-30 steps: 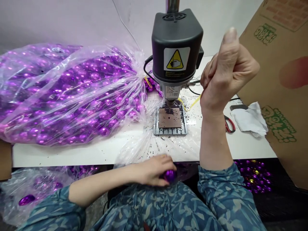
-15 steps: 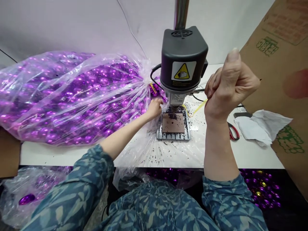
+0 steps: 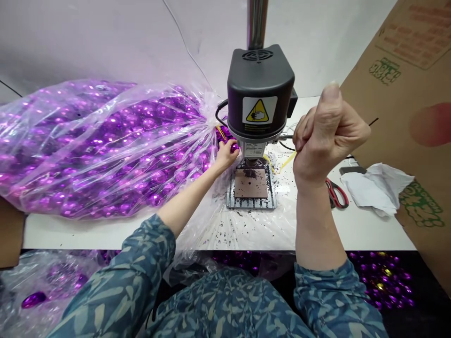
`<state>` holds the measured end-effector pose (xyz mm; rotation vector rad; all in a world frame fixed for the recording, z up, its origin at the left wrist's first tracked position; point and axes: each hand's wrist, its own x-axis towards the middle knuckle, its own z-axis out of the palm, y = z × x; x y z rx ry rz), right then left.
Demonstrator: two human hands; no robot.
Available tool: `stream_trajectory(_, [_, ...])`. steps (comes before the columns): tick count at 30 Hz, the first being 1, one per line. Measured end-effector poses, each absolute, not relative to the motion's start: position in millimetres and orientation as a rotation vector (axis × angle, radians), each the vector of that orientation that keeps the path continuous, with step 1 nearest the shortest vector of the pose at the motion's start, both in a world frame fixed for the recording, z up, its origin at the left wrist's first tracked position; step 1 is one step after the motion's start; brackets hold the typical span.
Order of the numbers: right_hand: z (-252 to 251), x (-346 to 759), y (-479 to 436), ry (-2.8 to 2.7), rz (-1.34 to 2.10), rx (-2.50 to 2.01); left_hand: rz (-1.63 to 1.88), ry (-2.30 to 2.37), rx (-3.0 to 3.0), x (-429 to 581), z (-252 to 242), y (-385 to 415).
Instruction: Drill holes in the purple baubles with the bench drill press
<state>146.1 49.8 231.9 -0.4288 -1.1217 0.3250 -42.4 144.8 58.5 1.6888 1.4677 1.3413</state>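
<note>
My left hand point(image 3: 226, 156) is at the mouth of the clear plastic bag, thumb and fingers pinched on a shiny purple bead point(image 3: 234, 147). Just to its right stands a small black drill press point(image 3: 260, 89) with a yellow hand-warning label. My right hand point(image 3: 327, 136) is a fist, thumb up, around the press's feed lever point(image 3: 373, 121); only the lever's thin ends show on either side. Below the drill head, a brown board point(image 3: 251, 188) with a small dark hole lies on the slotted metal base point(image 3: 250, 205), among dark shavings.
A big clear bag point(image 3: 105, 150) full of purple beads fills the table's left side. On the right lie red-handled scissors point(image 3: 340, 195), crumpled white paper point(image 3: 373, 188) and a large cardboard box point(image 3: 416, 141). More purple pieces point(image 3: 384, 281) sit below the table edge.
My left hand has moved slightly up at the bag's mouth, and a purple bead now shows in its fingers. My right fist stays on the lever. The whole view has shifted a little.
</note>
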Motion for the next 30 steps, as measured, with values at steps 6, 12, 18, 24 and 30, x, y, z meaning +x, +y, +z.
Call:
stream_trajectory(6, [229.1,145.2,53.8,-1.118,0.294,-0.396,1.216,1.148,0.939,-66.0,77.3,68.1])
stream_trajectory(12, [231.1,142.6,56.9,-1.081,0.268,-0.357,1.185,1.012,0.924,-62.8,75.3,31.8])
stream_trajectory(18, [230.7,143.2,54.7,-1.114,0.249,-0.438,1.224,1.148,1.227,-50.8,48.7,32.7])
stream_trajectory(24, [232.0,141.9,50.6,-1.128,0.261,-0.462,1.200,1.135,1.346,-39.9,42.2,34.3])
stream_trajectory(30, [232.7,141.3,46.3,-1.106,0.273,-0.524,1.166,1.192,1.483,-28.6,47.0,32.0])
